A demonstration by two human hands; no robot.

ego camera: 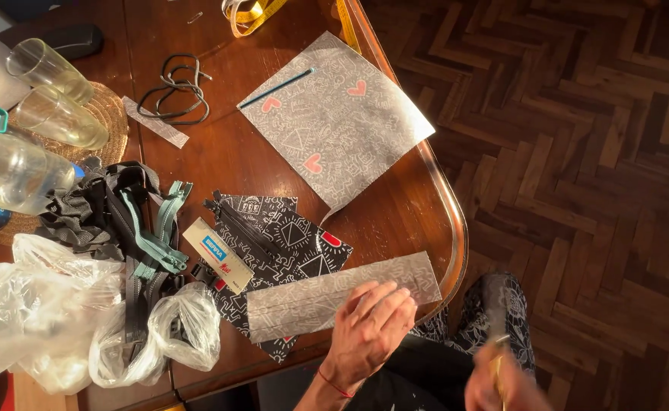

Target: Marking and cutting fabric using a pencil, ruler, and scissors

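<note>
At the table's near edge, the left hand lies spread flat on the grey fabric strip; the right hand — blurred — grips something brassy. The strip overhangs — lighter pressure might let it slide off.

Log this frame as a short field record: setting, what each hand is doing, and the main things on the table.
setting: wooden table with a rounded corner, over parquet floor
left hand: left hand flat on a folded grey patterned fabric strip
right hand: right hand off the table edge, blurred, holding a thin metallic tool; kind unclear
under the strip: black patterned fabric with a zipper
farther back: grey fabric square with red hearts, a thin stick on its corner
left side: pile of zippers, plastic bags, drinking glasses
</note>
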